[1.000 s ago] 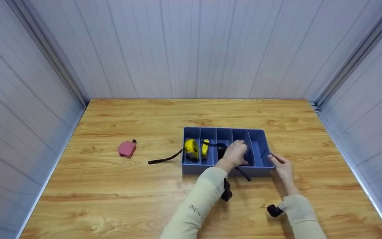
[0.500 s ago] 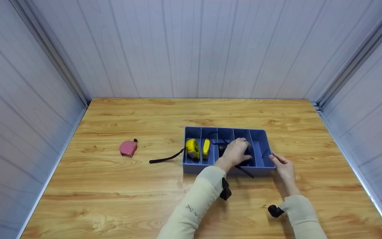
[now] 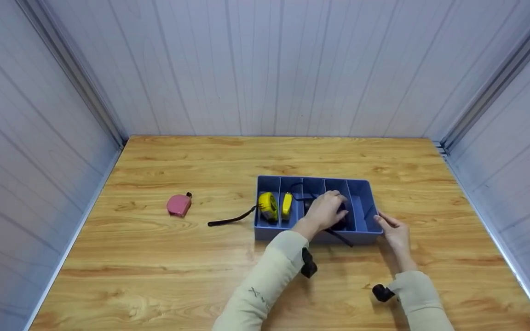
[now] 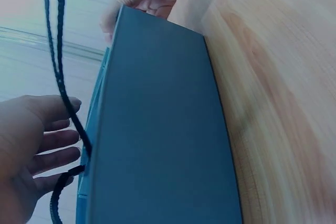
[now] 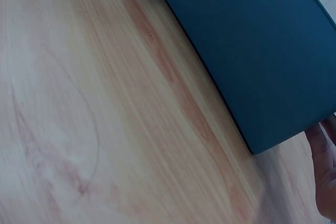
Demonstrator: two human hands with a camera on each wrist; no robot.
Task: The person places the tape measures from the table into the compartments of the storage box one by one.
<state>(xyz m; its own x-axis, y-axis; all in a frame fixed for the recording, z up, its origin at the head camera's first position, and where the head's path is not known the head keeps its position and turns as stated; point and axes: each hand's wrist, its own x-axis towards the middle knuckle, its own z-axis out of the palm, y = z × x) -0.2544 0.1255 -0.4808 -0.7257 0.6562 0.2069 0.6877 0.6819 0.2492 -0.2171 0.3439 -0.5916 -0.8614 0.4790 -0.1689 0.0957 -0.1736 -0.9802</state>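
Observation:
My left hand (image 3: 324,211) hovers low over the middle of a blue five-compartment box (image 3: 274,233). Its fingers look loose in the left wrist view, with nothing visible between them. Partly hidden beneath that hand, a dark rounded object (image 3: 340,224) lies in the fourth compartment. A black wrist strap (image 4: 59,61) hangs out over the front wall. At the box's right end, my right hand (image 3: 394,235) grips the corner, thumb on the rim. A yellow tape measure (image 3: 268,206) stands in the leftmost compartment, with a slimmer yellow one (image 3: 287,204) in the second.
A pink tape measure (image 3: 179,205) lies on the wooden table (image 3: 154,257) left of the box. The yellow tape measure's black strap (image 3: 230,221) trails out over the box's left side. Pale panel walls (image 3: 269,69) enclose the table at the back and sides.
My left hand's thumb has spread away, and the dark object under it has come into sight. The black straps in and over the box have shifted a little. My right hand has kept its grip.

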